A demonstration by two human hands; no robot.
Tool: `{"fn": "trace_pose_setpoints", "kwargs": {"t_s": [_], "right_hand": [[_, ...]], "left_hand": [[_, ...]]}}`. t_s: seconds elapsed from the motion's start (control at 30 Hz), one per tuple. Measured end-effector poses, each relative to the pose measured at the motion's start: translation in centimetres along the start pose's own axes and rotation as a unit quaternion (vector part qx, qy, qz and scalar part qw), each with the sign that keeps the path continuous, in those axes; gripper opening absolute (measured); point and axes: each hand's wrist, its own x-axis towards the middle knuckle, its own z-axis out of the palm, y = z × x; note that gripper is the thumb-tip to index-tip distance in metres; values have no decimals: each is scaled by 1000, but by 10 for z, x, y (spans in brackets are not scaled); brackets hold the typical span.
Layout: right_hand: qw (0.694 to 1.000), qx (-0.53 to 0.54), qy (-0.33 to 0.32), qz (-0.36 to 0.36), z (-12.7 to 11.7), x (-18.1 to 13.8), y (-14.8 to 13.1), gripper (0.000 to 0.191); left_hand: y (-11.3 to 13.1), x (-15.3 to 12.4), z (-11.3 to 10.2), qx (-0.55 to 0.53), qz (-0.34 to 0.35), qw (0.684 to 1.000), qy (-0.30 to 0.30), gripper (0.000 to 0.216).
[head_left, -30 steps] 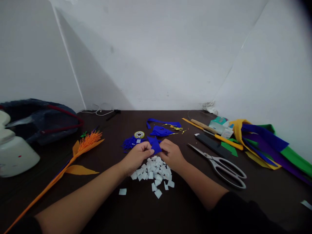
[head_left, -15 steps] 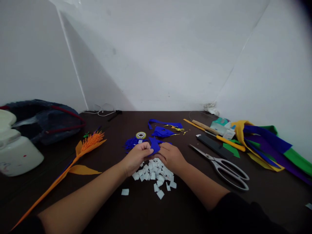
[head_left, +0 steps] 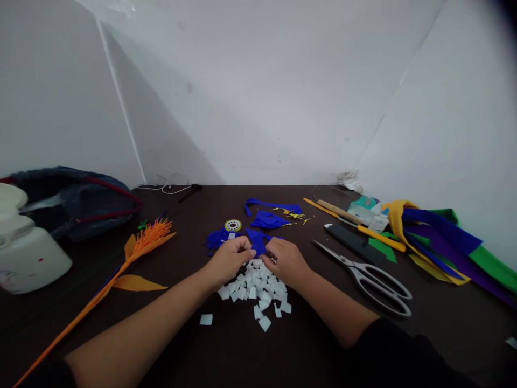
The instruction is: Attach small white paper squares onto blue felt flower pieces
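My left hand [head_left: 228,260] and my right hand [head_left: 286,260] meet above a heap of small white paper squares [head_left: 258,288] on the dark table [head_left: 169,269]. Both pinch a small blue felt piece [head_left: 257,241] between fingertips, the left on its left edge, the right on its right edge. More blue felt scraps [head_left: 218,237] lie just behind my left hand, beside a small yellow tape roll [head_left: 233,224].
Large scissors [head_left: 365,275] lie right of my right hand. Behind them lie a black cutter [head_left: 355,242], a yellow-handled tool [head_left: 375,234] and folded felt in yellow, blue, purple, green [head_left: 440,242]. An orange felt flower [head_left: 133,253], a dark bag [head_left: 76,199] and a white container [head_left: 24,258] stand left.
Both hands stay on the blue piece and have shifted only slightly; the piece sits lower between the fingertips than a second ago.
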Motion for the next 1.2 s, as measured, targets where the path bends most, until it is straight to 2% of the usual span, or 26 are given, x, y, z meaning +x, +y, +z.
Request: {"fn": "trace_pose_setpoints", "kwargs": {"t_s": [0.1,0.17,0.27,0.37,0.5,0.7,1.07,1.2], "right_hand": [[1000,20,18,-4,1,0,0,9],[999,37,31,-13,2,0,0,8],[996,60,55,-35,1,0,-1,12],[993,66,77,-57,1,1,-1,16],[993,67,74,-56,3,1,-1,17],[992,97,68,-37,5,1,0,14],[997,37,41,-58,-1,2,-3,19],[996,64,55,-22,-1,2,-2,19]], "left_hand": [[2,-2,2,-36,-5,999,-19,16],[2,-3,4,-109,-28,993,-29,18],[2,-4,5,-235,-66,968,-54,22],[2,-4,4,-295,-80,951,-49,24],[3,-4,2,-312,-77,946,-28,23],[4,-3,3,-293,-69,953,-35,23],[5,-4,5,-318,-85,943,-52,23],[4,-3,2,-303,-83,948,-41,23]]}}
